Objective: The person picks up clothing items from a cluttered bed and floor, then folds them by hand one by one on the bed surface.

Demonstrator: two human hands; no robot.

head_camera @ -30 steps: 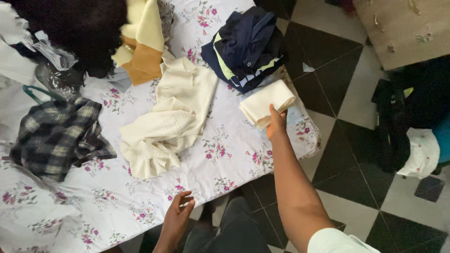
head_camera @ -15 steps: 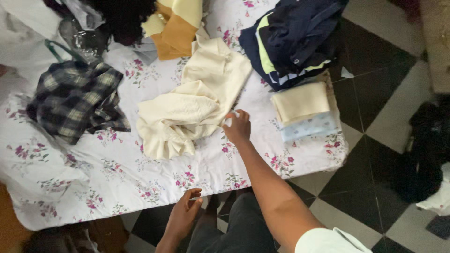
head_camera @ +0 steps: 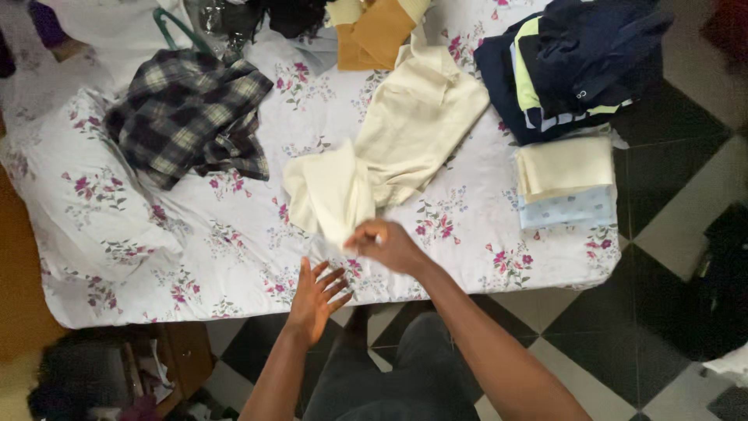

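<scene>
- Over the near edge of the flowered bedsheet point(head_camera: 234, 257), the right hand point(head_camera: 387, 244) was pinched shut on the lower end of a cream garment point(head_camera: 405, 136), its outline blurred
- That cream garment lay crumpled across the middle of the bed, its upper part spread flat toward the far side and its near end bunched and lifted at the fingers
- The left hand point(head_camera: 315, 300) hovered just below the bed's edge, palm up and fingers spread, holding nothing and not touching the cloth
- To the right sat a folded cream cloth point(head_camera: 565, 168) stacked on a folded pale blue cloth point(head_camera: 567, 209), close to the bed's right edge, with a heap of navy clothes point(head_camera: 576, 62) touching the stack on its far side
- A dark plaid garment point(head_camera: 187, 117) lay loose to the left, well apart from both hands, and a tan and yellow top point(head_camera: 374, 31) lay at the far side, just above the cream garment
- Likely trouble: with only one corner gripped, the cream garment could drag unevenly and twist as it came nearer
- Its far end lay just beside the navy heap, so a hard pull might snag or shift that pile
- The folded stack looked near enough to the edge to slide onto the checked floor point(head_camera: 670, 257) if the sheet were tugged
</scene>
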